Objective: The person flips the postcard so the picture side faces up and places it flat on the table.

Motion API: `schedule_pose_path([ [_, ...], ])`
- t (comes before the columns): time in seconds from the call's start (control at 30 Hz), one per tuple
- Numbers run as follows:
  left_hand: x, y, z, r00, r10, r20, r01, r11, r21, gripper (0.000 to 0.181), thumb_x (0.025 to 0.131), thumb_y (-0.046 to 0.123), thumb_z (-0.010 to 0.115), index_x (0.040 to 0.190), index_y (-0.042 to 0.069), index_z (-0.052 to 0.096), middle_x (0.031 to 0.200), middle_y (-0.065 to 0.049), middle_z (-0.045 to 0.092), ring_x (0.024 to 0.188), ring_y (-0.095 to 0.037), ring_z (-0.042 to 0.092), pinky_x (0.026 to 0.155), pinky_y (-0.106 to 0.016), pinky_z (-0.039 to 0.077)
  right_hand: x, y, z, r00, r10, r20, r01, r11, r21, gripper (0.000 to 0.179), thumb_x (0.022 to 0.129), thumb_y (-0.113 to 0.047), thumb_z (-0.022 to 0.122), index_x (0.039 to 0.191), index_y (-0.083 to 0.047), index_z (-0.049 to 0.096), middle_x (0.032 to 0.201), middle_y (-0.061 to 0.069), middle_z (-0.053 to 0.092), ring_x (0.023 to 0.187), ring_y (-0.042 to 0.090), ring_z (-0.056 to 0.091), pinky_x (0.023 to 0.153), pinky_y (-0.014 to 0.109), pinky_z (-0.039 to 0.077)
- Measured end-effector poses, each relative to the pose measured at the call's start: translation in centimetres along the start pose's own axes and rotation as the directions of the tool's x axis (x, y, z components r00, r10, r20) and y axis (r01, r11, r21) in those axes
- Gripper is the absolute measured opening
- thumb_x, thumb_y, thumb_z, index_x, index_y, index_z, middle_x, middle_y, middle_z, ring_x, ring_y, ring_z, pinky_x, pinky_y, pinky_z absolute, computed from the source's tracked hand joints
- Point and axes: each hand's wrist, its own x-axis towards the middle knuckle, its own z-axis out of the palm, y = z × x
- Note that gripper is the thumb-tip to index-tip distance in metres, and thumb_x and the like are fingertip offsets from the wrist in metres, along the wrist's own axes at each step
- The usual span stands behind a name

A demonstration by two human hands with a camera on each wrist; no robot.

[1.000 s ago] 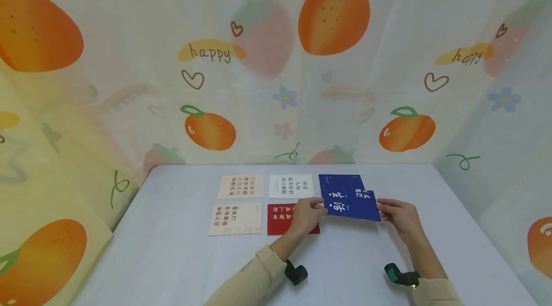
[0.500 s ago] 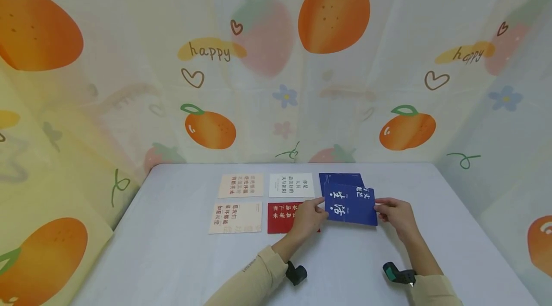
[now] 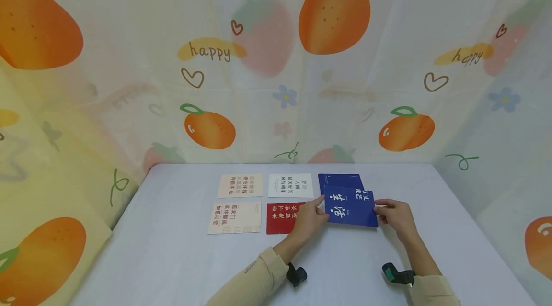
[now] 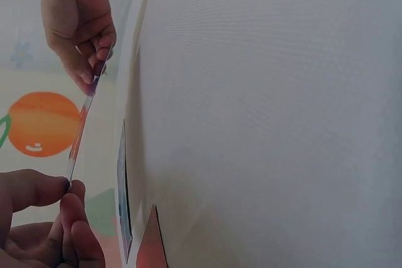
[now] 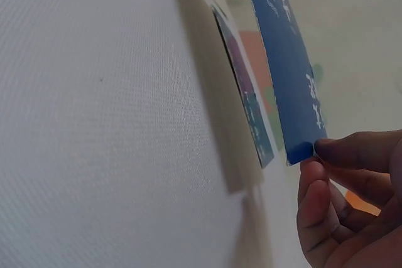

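Observation:
A blue card (image 3: 350, 208) with large white Chinese characters is held up off the table between both hands. My left hand (image 3: 308, 220) pinches its left edge with thumb and fingers, and my right hand (image 3: 398, 217) pinches the right edge. Seen from the right wrist, the card (image 5: 286, 67) is slanted, its lower corner at the right fingertips (image 5: 314, 183). Behind it a second blue card (image 3: 340, 180) lies on the table, partly covered from view. Below and left of the raised card is a red card (image 3: 280, 217), partly hidden by my left hand.
A white card (image 3: 291, 191) and two cream cards, one at the back (image 3: 239, 192) and one in front (image 3: 250, 220), lie flat to the left, forming rows with the others. A white cloth covers the table (image 3: 172, 258). A fruit-printed curtain (image 3: 267, 105) hangs behind.
The held blue card has tilted to face the head camera slightly more, its lower edge dropping a little. My right hand has moved slightly left with it. The lying cards have stayed put.

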Motion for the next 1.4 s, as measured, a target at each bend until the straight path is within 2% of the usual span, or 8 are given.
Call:
schedule_pose_path([
  [0.23,0.02,-0.18,0.30,1.000,-0.001,0.005,0.001,1.000,0.031,0.054,0.081,0.000,0.069,0.133,-0.002,0.056,0.059,-0.001,0.059,0.049,-0.004,0.044,0.045,-0.016,0.034,-0.10,-0.05,-0.09,1.000,-0.005,0.016,0.005,0.999,-0.041,0.035,0.091,-0.005,0.059,0.120,0.014,0.059,0.074,0.004,0.066,0.063,0.012,0.057,0.056,0.023,0.050],
  [0.37,-0.04,-0.19,0.44,1.000,-0.006,0.024,0.004,0.997,0.076,0.046,0.082,0.002,0.068,0.126,-0.006,0.061,0.053,0.003,0.049,0.047,-0.005,0.041,0.044,-0.016,0.030,-0.15,-0.01,-0.14,1.000,0.008,0.010,-0.007,0.998,-0.067,0.032,0.091,-0.006,0.060,0.116,0.014,0.061,0.078,0.007,0.067,0.066,0.013,0.057,0.057,0.024,0.050],
  [0.57,0.09,-0.37,0.70,1.000,-0.015,0.005,0.014,0.993,0.120,0.033,0.078,0.002,0.069,0.110,-0.009,0.068,0.053,0.005,0.042,0.050,-0.007,0.040,0.046,-0.017,0.029,-0.10,0.12,-0.10,1.000,0.016,0.014,-0.014,0.996,-0.089,0.028,0.092,-0.006,0.059,0.112,0.014,0.063,0.087,0.015,0.068,0.069,0.015,0.057,0.058,0.023,0.049],
  [0.67,0.13,-0.52,0.77,0.999,-0.048,0.026,0.044,0.991,0.130,0.033,0.078,0.003,0.071,0.109,-0.009,0.068,0.054,0.003,0.045,0.051,-0.008,0.041,0.047,-0.018,0.030,-0.11,0.16,-0.08,1.000,0.017,0.017,-0.016,0.995,-0.098,0.028,0.092,-0.005,0.059,0.111,0.014,0.064,0.086,0.015,0.068,0.069,0.015,0.057,0.058,0.024,0.049],
  [0.8,0.08,-0.63,0.76,0.995,-0.081,0.054,0.072,0.986,0.148,0.041,0.080,0.006,0.074,0.116,-0.009,0.066,0.063,-0.004,0.059,0.056,-0.010,0.047,0.049,-0.019,0.035,-0.11,0.33,-0.06,0.999,0.030,0.024,-0.027,0.992,-0.121,0.027,0.090,-0.004,0.059,0.110,0.014,0.064,0.083,0.012,0.067,0.069,0.015,0.056,0.058,0.025,0.047],
  [1.0,0.02,-0.63,0.64,0.992,-0.091,0.084,0.073,0.977,0.198,0.035,0.079,0.008,0.075,0.110,-0.007,0.069,0.084,-0.012,0.071,0.065,-0.013,0.055,0.056,-0.023,0.046,-0.08,0.60,-0.04,0.998,0.055,0.033,-0.050,0.987,-0.150,0.027,0.088,-0.004,0.062,0.108,0.013,0.065,0.082,0.011,0.068,0.070,0.017,0.056,0.060,0.027,0.046],
  [1.17,-0.01,-0.58,0.66,0.988,-0.101,0.115,0.072,0.970,0.231,0.035,0.079,0.011,0.076,0.109,-0.007,0.069,0.096,-0.015,0.073,0.071,-0.017,0.057,0.062,-0.026,0.049,-0.09,0.68,0.16,0.998,0.058,0.039,-0.049,0.980,-0.192,0.028,0.087,-0.004,0.062,0.109,0.013,0.065,0.086,0.016,0.068,0.071,0.017,0.057,0.060,0.027,0.046],
  [1.4,0.25,-0.56,0.89,0.980,-0.138,0.141,0.096,0.958,0.271,0.038,0.081,0.016,0.076,0.111,-0.005,0.069,0.096,-0.013,0.072,0.071,-0.017,0.057,0.062,-0.026,0.049,-0.15,0.27,0.37,0.998,0.042,0.053,-0.026,0.960,-0.278,0.030,0.085,-0.004,0.062,0.109,0.014,0.064,0.085,0.018,0.068,0.070,0.018,0.058,0.060,0.027,0.046],
])
